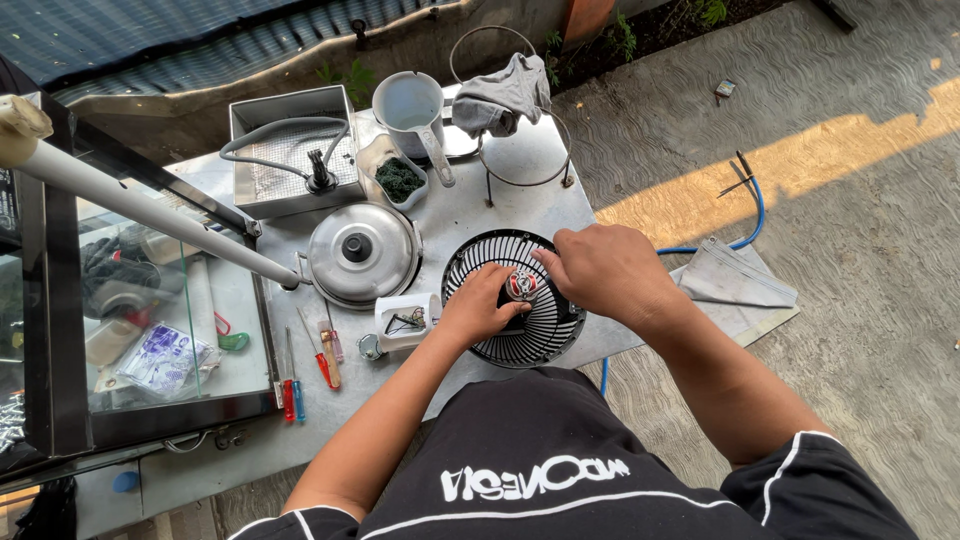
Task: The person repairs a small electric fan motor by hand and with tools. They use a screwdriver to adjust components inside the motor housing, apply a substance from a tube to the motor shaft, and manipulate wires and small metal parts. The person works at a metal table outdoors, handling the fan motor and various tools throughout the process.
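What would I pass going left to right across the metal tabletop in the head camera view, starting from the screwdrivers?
Screwdrivers → domed metal lid → small white box with wires → left hand → red cap at the grille's centre → right hand, both hands on the black fan grille → grey pouch on the floor.

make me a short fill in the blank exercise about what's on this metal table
1. Both hands rest on the round black plastic fan grille, at its ____.
2. Left of the grille lies a domed shiny metal pot lid with a ____ knob.
3. A crumpled grey cloth hangs on a ____ stand.
4. The white plastic jug stands ____ the cloth.

Missing words: centre; black; wire; left of
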